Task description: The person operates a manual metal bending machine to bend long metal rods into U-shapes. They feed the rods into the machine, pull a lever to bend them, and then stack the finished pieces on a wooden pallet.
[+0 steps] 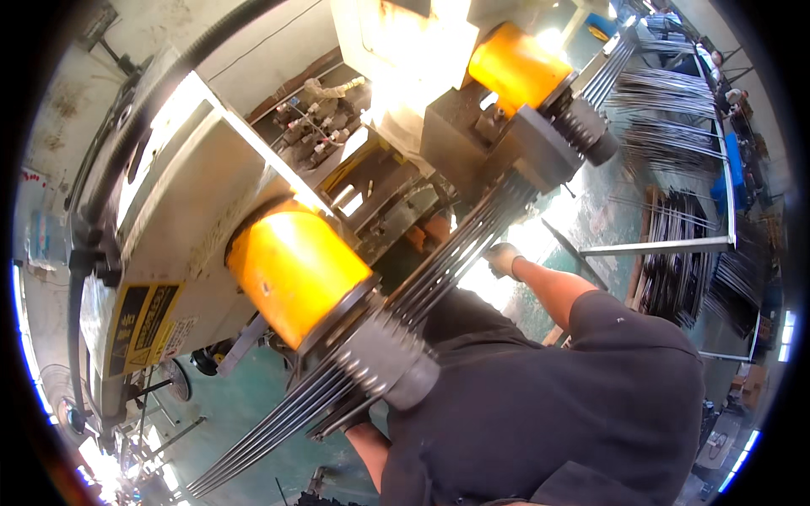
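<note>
Long metal rods (272,428) run diagonally through two clamp heads of a machine. Each head has a yellow cylinder, one at the left (295,274) and one at the upper right (516,67), with a grey spring-loaded block (384,358) below the left one. My left hand (354,419), mostly hidden behind the rods and the block, closes around rods near their lower ends. My right hand (504,260), in a light glove, is beside the rods between the two heads. Its fingers look curled; glare hides what they may hold.
A metal rack (666,247) at the right carries several bundles of rods (666,139). The machine's pale housing (190,211) bears a yellow-and-black warning label (143,329). Hoses and fittings (316,122) lie behind the heads. A person (707,63) is at the far right.
</note>
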